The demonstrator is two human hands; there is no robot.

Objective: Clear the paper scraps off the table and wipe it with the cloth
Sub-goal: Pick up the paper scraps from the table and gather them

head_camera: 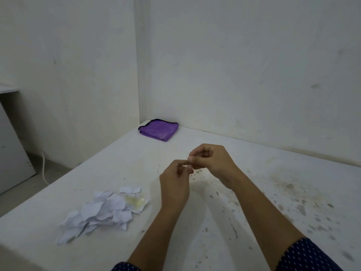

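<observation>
Toward the near left edge of the white surface [109, 169], a heap of torn paper scraps [103, 211] lies loose, one piece at its far right side stained yellowish. Just beyond and right of the heap, above the middle of the surface, the left hand [174, 182] and right hand [212, 163] meet fingertip to fingertip, both curled nearly closed; whether anything is pinched between them I cannot tell. Grey-brown stains speckle the surface toward its right edge. At the far corner, against the walls, the purple cloth [159, 130] sits folded, well apart from both hands.
</observation>
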